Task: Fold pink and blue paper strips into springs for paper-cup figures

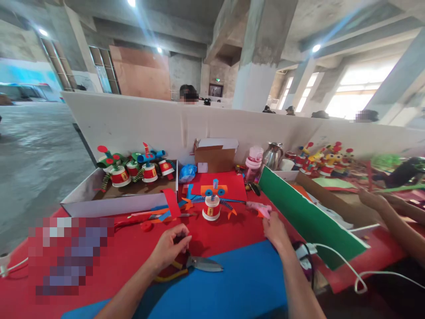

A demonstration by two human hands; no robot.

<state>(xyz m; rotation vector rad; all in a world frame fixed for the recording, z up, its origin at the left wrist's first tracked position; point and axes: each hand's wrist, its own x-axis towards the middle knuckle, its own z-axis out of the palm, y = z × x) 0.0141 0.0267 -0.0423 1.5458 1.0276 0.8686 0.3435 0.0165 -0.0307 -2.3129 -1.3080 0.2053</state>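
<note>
At mid-frame stood the cup figure [211, 209], while right of it the right hand [275, 229] was closed on the glue gun [260, 208] and the left hand [171, 248] half-curled, its hold unclear; gluing seemed in hand, next needing careful aim.

left hand [169, 248]: bare | right hand [275, 230]: bare | forearms [131, 285]: uncovered, slim, tapering

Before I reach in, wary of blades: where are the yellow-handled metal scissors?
In the head view, the yellow-handled metal scissors lie at lower centre on the flat blue sheet, just below the person's left hand.
</note>
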